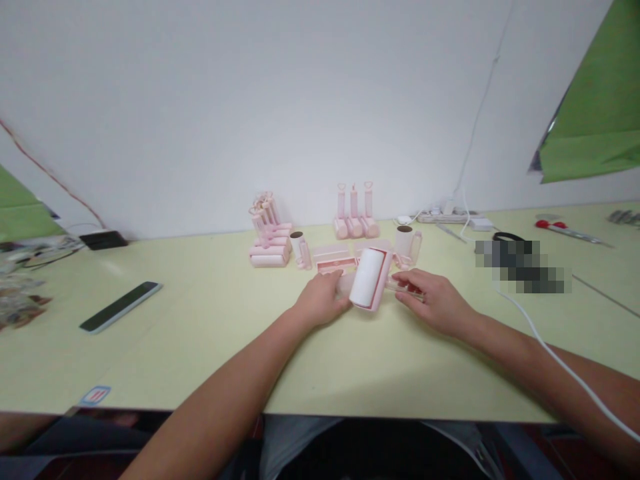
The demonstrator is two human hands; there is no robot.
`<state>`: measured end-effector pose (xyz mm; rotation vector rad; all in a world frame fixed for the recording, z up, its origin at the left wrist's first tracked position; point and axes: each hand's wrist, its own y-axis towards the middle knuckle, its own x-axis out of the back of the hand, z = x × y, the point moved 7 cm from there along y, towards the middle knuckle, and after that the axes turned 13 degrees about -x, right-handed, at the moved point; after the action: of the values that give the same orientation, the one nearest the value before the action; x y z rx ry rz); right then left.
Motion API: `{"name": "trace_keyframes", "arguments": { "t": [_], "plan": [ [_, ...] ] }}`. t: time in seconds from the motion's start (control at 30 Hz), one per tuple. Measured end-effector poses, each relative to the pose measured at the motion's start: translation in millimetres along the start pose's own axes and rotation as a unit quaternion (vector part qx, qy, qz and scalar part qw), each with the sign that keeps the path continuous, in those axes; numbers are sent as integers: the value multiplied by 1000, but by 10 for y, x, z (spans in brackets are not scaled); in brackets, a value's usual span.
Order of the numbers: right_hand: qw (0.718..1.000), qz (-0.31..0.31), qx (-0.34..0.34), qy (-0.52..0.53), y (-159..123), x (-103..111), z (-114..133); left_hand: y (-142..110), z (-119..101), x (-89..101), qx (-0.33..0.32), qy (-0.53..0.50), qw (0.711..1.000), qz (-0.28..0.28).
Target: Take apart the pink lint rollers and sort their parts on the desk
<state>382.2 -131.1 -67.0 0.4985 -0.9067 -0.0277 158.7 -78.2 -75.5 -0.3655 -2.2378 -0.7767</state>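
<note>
A pink lint roller (369,279) with a white paper roll is held above the table, tilted, between my two hands. My left hand (324,297) is closed round a pale, see-through part on its left side. The fingers of my right hand (431,299) pinch a slim, pale part on its right side; what joins there is partly hidden. Just behind my hands lie flat pink trays (336,265). A loose white roll (300,249) with a brown core stands to their left, and another white roll (404,241) to their right, each beside small pink parts.
Several pink lint rollers (270,245) stand in a row at the back left, three more lint rollers (355,225) by the wall. A phone (121,307) lies left on the table (210,360). At right are a power strip (447,217), a white cable (543,340) and red-handled tool (555,227).
</note>
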Motion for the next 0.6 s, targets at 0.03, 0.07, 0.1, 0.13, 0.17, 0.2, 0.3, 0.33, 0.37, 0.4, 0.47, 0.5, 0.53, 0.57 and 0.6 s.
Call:
{"name": "trace_keyframes", "arguments": {
  "t": [0.03, 0.07, 0.1, 0.13, 0.17, 0.2, 0.3, 0.33, 0.37, 0.4, 0.47, 0.5, 0.53, 0.57, 0.6],
  "plan": [
    [1000, 3, 0, 1, -3, -10, 3, -8, 24, 0, 5, -2, 1000, 6],
    [1000, 4, -1, 1, -6, -16, 4, -11, 41, 3, 5, 4, 1000, 13],
    [1000, 4, 0, 0, -9, -21, 5, -8, 57, 11, 5, 6, 1000, 15],
    [1000, 6, 0, -1, -11, -25, 5, -3, 82, 31, 15, -6, 1000, 7],
    [1000, 7, -1, -2, -12, -27, 3, 6, 107, 55, 26, -25, 999, -6],
    [1000, 7, -3, -3, -11, -27, -3, 17, 130, 80, 40, -49, 998, -21],
    [1000, 7, -16, -1, -2, -24, -41, 45, 180, 135, 80, -144, 984, -67],
    [1000, 5, -22, 2, 2, -24, -60, 50, 186, 140, 92, -179, 976, -79],
    [1000, 4, -27, 4, 7, -25, -78, 53, 185, 139, 99, -210, 969, -88],
    [999, 3, -31, 6, 11, -28, -94, 55, 178, 135, 104, -237, 961, -94],
    [999, -1, -38, 4, 18, -33, -116, 55, 154, 114, 107, -273, 951, -98],
    [999, -2, -41, 3, 21, -36, -123, 52, 140, 101, 108, -282, 949, -95],
    [999, -4, -45, 3, 23, -36, -127, 49, 124, 88, 106, -285, 948, -91],
    [999, -7, -50, 4, 24, -33, -130, 45, 106, 77, 103, -284, 949, -86],
    [998, -9, -54, 4, 25, -30, -131, 42, 87, 65, 99, -281, 951, -79]
  ]
}}
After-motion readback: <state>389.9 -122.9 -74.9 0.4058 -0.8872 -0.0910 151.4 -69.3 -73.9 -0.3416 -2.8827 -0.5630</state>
